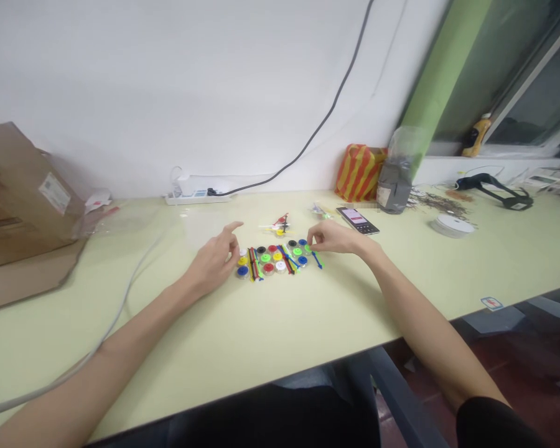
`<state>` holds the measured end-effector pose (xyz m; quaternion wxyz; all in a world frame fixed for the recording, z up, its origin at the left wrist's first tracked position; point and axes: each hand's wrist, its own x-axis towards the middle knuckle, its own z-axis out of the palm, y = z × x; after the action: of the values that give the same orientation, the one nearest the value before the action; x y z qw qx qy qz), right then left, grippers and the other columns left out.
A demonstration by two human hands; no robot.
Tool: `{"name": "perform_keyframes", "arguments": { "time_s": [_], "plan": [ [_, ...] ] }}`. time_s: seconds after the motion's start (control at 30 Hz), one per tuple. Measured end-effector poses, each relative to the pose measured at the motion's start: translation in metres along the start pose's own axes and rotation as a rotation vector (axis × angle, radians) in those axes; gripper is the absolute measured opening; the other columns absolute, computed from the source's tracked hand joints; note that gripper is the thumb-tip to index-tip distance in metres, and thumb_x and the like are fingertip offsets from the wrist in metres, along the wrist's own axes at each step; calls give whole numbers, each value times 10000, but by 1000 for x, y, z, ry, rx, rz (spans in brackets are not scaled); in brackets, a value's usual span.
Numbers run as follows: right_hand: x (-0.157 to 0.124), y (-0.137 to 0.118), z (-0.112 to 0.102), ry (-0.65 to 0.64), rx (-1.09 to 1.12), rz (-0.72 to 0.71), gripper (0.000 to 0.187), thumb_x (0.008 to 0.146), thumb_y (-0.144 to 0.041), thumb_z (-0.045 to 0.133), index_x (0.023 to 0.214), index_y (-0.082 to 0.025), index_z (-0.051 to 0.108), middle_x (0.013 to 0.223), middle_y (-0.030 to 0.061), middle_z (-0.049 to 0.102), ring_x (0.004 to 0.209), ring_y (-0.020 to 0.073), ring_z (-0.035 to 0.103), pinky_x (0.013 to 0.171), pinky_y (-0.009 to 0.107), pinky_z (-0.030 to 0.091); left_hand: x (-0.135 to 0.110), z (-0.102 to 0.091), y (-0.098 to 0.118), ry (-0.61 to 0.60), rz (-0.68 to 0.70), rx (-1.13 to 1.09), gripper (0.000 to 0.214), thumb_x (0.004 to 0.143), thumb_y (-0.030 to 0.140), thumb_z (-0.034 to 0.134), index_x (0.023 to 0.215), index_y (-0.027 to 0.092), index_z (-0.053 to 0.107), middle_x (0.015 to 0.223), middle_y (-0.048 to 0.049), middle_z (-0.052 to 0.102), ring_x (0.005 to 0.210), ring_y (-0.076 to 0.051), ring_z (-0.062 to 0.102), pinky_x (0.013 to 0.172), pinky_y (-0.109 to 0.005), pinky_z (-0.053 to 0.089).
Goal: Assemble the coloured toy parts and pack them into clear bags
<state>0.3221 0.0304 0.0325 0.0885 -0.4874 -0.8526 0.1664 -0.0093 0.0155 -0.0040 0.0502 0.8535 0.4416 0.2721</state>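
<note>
Btwn the two hands, on the pale green tabletop [242, 330], a tight group of round plastic discs [266, 258] in blue, yellow, black, red, green and white is lying in rough rows, w/ thin coloured plastic sticks [285, 259] lying across and among them.

L hand [211, 261] is hovering just left of the group, palm turned inward, index finger lifted and pointing toward the far side, fingers apart; it's gripping nothing, its fingertips just beside the nearest yellow and blue discs.

R hand [331, 238] is reaching in from the right, fingers curled down at the group's right end, fingertips [309, 240] at a green disc and a blue stick. Touching or not, and whether they're pinching anything: can't tell from this view.

Beyond the group, ahead of both hands, a small cluster of sticks and discs [280, 225] is standing apart. Past R hand, a smartphone [357, 220] is lying w/ screen lit, and a small heap of bits [320, 210] is sitting left of it. Further right, a white roll [452, 225] and a black strap [494, 190] are lying on the table. Behind, a white power strip [198, 198] is sitting against the wall, and a cardboard box [23, 193] is leaning far left of L hand.
</note>
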Motion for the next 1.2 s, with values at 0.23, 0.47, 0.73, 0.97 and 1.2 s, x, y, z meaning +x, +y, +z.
{"name": "perform_keyframes", "arguments": {
  "time_s": [0.23, 0.47, 0.73, 0.97, 1.2],
  "plan": [
    [2, 1, 3, -5, 23, 4, 196, 788, -204, 639, 947, -149, 740, 763, 22, 659, 617, 120, 530, 584, 240, 363, 0, 1, -1, -2, -2, -3, 559, 935, 273, 403, 1477, 196, 290, 852, -14, 583, 808, -215, 577, 779, -338, 436],
    [-1, 6, 1, 37, 23, 41, 174, 879, -292, 611, 931, -159, 712, 721, 24, 674, 623, 135, 551, 600, 248, 362, 0, 0, 0, -6, -6, -5, 551, 941, 274, 401, 1475, 201, 288, 848, -8, 579, 800, -212, 575, 772, -328, 434],
    [-1, 15, 1, -36, -102, 164, 185, 859, -179, 546, 728, -155, 673, 695, 60, 707, 625, 154, 581, 619, 264, 383, 0, 1, -1, -1, -1, 4, 549, 936, 270, 408, 1469, 196, 302, 849, -14, 587, 802, -220, 585, 763, -333, 436],
    [2, 13, 4, -44, -92, 148, 190, 841, -147, 554, 917, -147, 728, 773, 53, 741, 685, 153, 624, 644, 236, 411, 0, 1, 0, -12, -12, 4, 537, 949, 270, 403, 1471, 205, 295, 842, -4, 584, 795, -211, 579, 757, -322, 434],
    [2, 11, 3, -60, -58, 139, 196, 877, -172, 563, 970, -150, 734, 734, 45, 730, 690, 159, 635, 664, 234, 429, 0, 1, 0, -3, -9, 7, 531, 946, 270, 403, 1463, 201, 307, 843, -6, 580, 795, -212, 577, 770, -331, 441]
  ]
}}
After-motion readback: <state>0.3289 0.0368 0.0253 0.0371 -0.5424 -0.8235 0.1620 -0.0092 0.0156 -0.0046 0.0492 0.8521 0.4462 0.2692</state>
